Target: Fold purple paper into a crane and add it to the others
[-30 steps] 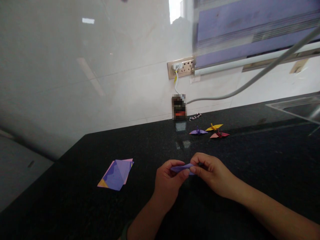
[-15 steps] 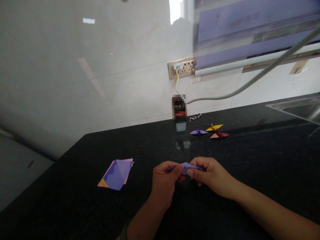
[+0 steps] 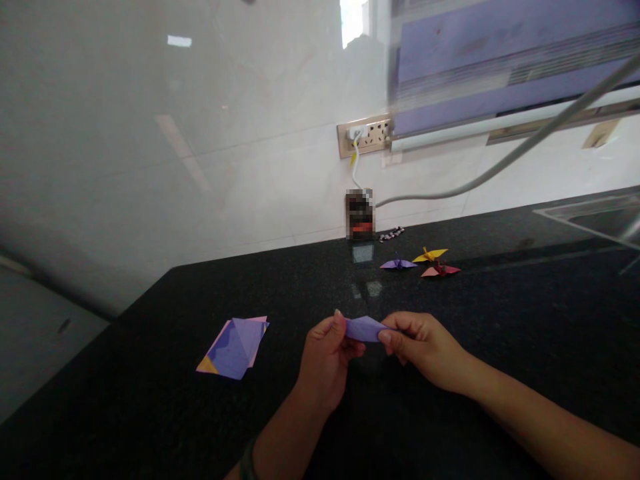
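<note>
Between my two hands, a small piece of folded purple origami paper (image 3: 367, 329) is held above the dark counter. My left hand (image 3: 327, 353) pinches its left end, with the thumb raised along the near edge and the fingers behind. At the right end, my right hand (image 3: 425, 350) grips it between thumb and curled fingers. To the left lies a loose stack of coloured paper sheets (image 3: 237, 347), purple on top with pink and yellow edges showing. Beyond my hands rest a purple paper crane (image 3: 399, 265), a yellow paper crane (image 3: 430, 255) and a red and pink paper crane (image 3: 441, 271).
A pixelated dark device (image 3: 361, 215) leans against the tiled wall, with a grey cable (image 3: 440, 195) running right. Above it is a wall socket (image 3: 364, 136) with a white plug. A small beaded strand (image 3: 392, 234) lies near the wall. A sink edge (image 3: 575, 220) is at the right.
My left thumb has lifted and slid left off the middle of the purple paper, so more of its face shows. The right hand stays nearly in place.
</note>
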Motion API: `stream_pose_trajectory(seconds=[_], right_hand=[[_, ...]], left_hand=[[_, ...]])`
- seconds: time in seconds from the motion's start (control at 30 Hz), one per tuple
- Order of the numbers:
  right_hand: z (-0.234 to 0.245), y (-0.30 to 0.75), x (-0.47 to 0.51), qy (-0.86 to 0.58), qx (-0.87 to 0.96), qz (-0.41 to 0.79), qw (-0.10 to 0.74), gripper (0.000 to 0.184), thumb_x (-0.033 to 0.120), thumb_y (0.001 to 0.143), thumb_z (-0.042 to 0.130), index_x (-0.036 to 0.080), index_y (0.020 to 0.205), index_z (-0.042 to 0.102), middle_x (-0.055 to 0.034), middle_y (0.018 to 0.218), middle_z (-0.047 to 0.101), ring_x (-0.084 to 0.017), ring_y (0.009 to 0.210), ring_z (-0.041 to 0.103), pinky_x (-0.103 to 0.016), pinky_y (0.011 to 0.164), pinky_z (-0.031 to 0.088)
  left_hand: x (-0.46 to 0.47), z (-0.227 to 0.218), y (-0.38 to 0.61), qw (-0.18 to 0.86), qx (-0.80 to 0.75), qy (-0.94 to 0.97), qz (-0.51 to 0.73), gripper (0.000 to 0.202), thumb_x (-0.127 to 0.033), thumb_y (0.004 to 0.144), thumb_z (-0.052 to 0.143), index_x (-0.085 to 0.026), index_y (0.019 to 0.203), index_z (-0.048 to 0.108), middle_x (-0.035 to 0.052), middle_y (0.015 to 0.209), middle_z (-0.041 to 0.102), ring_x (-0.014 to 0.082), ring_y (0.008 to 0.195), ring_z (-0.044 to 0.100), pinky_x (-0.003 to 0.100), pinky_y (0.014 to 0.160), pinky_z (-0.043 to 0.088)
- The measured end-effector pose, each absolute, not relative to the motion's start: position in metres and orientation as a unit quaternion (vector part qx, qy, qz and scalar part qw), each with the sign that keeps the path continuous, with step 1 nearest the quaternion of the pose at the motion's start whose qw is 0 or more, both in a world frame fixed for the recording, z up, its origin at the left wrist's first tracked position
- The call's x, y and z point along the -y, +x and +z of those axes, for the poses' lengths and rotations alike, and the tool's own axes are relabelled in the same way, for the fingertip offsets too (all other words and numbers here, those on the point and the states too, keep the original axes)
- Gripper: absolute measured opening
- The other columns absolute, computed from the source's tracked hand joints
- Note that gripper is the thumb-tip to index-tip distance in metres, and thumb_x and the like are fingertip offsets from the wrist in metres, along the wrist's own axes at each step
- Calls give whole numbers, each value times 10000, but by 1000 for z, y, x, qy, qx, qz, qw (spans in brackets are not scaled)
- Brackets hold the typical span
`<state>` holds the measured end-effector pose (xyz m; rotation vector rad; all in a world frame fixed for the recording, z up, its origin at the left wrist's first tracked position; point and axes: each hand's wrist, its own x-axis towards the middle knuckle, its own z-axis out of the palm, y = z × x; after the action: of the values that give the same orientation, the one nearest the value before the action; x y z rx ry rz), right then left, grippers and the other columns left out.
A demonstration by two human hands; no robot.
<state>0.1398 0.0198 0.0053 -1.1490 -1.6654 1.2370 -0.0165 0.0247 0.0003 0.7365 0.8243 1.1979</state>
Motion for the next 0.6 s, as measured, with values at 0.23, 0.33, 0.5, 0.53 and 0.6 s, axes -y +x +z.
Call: stream_pose_trajectory(seconds=[0.23,0.33,0.5,0.53,0.6], right_hand=[[2,134,-18,-465,608,484,424,243,348,763,527,153,621,558,28,528,503,-78,455,442,-197,440,348],[-2,131,-18,-459,600,516,405,226,337,766,529,146,666,594,7,587,560,-85,495,485,-205,483,389],[-7,125,-14,-450,640,524,337,270,337,794,488,143,640,597,12,534,537,-87,477,480,-193,464,374],[-7,124,-12,-454,656,506,330,283,328,800,480,144,614,587,18,509,515,-86,467,470,-190,454,362],[-6,122,-8,-459,690,455,327,290,298,807,472,146,580,569,22,497,492,-87,469,460,-190,450,348]], left_hand=[[-21,-1,-16,694,-338,359,525,191,-268,668,651,-115,773,607,20,657,585,93,578,519,210,540,412],[-22,-2,-17,674,-358,378,524,126,-229,696,627,-108,715,600,8,621,566,76,553,490,206,545,391],[-26,-4,-22,616,-388,444,523,221,-320,747,560,-122,649,553,-27,526,488,60,484,411,196,486,313],[-26,-5,-23,607,-393,452,523,242,-333,748,555,-124,629,539,-36,502,463,54,463,385,193,466,288],[-26,-7,-22,603,-398,448,526,278,-360,746,551,-126,602,509,-53,464,416,43,422,329,191,427,236]])
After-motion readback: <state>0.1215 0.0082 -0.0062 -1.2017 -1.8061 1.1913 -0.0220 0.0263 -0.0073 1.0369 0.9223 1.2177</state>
